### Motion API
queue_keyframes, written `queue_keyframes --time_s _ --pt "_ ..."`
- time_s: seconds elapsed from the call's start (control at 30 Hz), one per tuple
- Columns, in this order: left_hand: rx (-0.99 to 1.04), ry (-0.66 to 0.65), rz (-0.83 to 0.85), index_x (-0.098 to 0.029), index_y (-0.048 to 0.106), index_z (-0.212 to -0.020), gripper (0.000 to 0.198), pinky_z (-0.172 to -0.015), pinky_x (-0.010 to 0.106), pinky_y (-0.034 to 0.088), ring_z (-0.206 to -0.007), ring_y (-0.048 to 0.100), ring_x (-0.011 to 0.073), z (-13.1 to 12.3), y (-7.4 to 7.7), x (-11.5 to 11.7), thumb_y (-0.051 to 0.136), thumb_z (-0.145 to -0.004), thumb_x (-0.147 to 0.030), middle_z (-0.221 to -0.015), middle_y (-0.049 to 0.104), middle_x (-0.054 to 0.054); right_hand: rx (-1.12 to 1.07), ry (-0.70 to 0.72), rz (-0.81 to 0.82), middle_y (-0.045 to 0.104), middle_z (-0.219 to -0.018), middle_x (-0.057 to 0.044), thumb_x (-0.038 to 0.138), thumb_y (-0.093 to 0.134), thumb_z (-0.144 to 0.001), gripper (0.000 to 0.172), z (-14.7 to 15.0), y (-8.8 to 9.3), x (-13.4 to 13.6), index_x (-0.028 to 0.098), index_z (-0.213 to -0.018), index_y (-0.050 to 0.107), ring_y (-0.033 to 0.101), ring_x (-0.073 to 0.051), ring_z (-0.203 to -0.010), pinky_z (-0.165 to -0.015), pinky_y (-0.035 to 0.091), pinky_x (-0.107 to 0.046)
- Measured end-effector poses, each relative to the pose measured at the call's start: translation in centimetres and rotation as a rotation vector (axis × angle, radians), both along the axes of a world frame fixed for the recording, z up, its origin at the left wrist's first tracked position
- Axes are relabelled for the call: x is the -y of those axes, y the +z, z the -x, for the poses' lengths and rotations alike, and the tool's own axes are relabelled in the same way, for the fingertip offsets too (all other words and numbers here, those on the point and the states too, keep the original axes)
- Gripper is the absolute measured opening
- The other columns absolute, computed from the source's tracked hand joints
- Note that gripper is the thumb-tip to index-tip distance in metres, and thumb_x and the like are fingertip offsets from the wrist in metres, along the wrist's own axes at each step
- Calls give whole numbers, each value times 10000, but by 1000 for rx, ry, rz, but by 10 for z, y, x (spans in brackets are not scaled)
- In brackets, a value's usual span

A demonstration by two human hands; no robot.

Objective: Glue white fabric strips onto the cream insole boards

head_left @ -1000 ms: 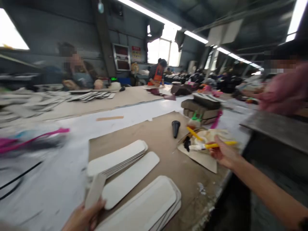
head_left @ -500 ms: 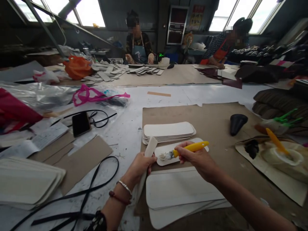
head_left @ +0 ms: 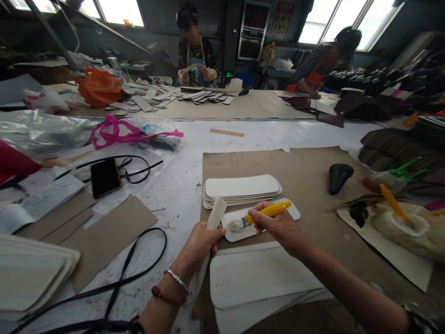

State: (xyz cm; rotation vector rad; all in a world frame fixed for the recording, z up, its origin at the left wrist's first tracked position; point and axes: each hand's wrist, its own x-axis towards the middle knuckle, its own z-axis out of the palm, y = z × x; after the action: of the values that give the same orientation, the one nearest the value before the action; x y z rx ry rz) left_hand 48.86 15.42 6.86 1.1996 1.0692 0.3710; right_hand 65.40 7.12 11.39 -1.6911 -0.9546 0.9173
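My right hand (head_left: 271,221) is closed round the yellow handle of a paintbrush (head_left: 274,208). Its pale, coated bristles rest on a small white rounded panel (head_left: 281,218). In my left hand (head_left: 201,239) I grip a long white strip (head_left: 217,212), which stands up past my thumb and runs down below the hand. My left thumb is close to the panel's left end; whether it touches cannot be made out. Behind the panel lies a stack of similar white panels (head_left: 241,186). Larger white panels (head_left: 260,276) lie nearer to me, under my right forearm.
Brown paper (head_left: 306,176) covers the work area. At right are a black tapered object (head_left: 340,177) and a tub (head_left: 415,226) with another yellow-handled tool. A phone (head_left: 104,177), black cords (head_left: 130,250) and cardboard (head_left: 114,241) lie left. Two people work across the table.
The brush has shifted slightly left along the panel. My left hand keeps its grip on the strip. Across the table, one person now holds up a pale curved piece. The view has shifted slightly.
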Motion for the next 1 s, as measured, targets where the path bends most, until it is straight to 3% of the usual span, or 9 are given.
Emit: queue_keyframes --time_s 0.37,0.6,0.83,1.0 --pt "-51 -21 -43 -147 523 -651 277 -398 191 232 -317 333 65 2 -2 2 609 -577 -400 -294 406 -67 335 -252 85 534 -501 32 458 575 -674 277 -74 4 35 182 -696 563 531 -133 -460 -489 421 -247" --pt "-88 -36 -65 -146 535 -683 310 -443 205 250 -350 339 77 4 -6 1 618 -610 -436 -300 413 -65 631 -290 140 549 -519 22 449 506 -723 260 -110 2 48 198 -732 574 562 -160 -500 -539 408 -270" --pt "-101 -35 -66 -148 538 -659 306 -443 206 243 -351 337 78 3 -5 2 622 -596 -436 -299 408 -64 853 -231 40 623 -723 -43 397 490 -737 227 -100 10 47 196 -679 578 577 -185 -670 -667 414 -300" --pt "-117 28 -46 -150 546 -661 340 -430 211 250 -343 338 83 2 -6 2 647 -546 -453 -287 404 -65 621 -161 65 578 -600 7 400 515 -762 219 -87 15 41 195 -730 587 564 -149 -549 -561 422 -255"
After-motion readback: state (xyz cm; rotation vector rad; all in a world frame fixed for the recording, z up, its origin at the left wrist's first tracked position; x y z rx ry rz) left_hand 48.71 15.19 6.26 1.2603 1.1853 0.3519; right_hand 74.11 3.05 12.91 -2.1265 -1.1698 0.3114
